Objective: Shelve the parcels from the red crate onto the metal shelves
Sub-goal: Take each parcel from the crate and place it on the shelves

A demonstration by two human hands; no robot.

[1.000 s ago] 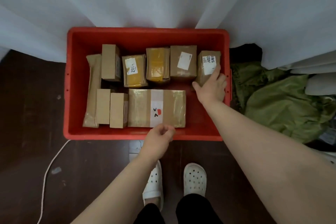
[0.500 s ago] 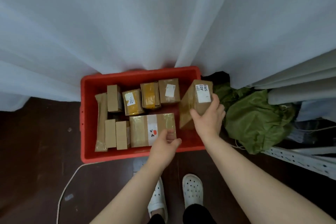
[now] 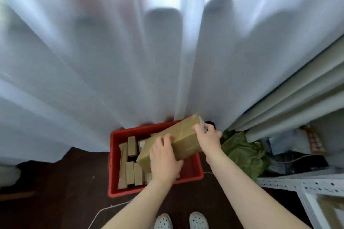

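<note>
Raising parcel [image 3: 184, 135], left hand [image 3: 163, 158] now added

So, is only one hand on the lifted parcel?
No, the left hand and right hand both grip the parcel above the red crate.

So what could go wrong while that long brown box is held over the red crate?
The long brown cardboard parcel is tilted, the left hand and right hand gripping it; it might slip onto the smaller parcels in the red plastic crate. The white cord by the feet could trip them turning toward the white metal shelf.
</note>
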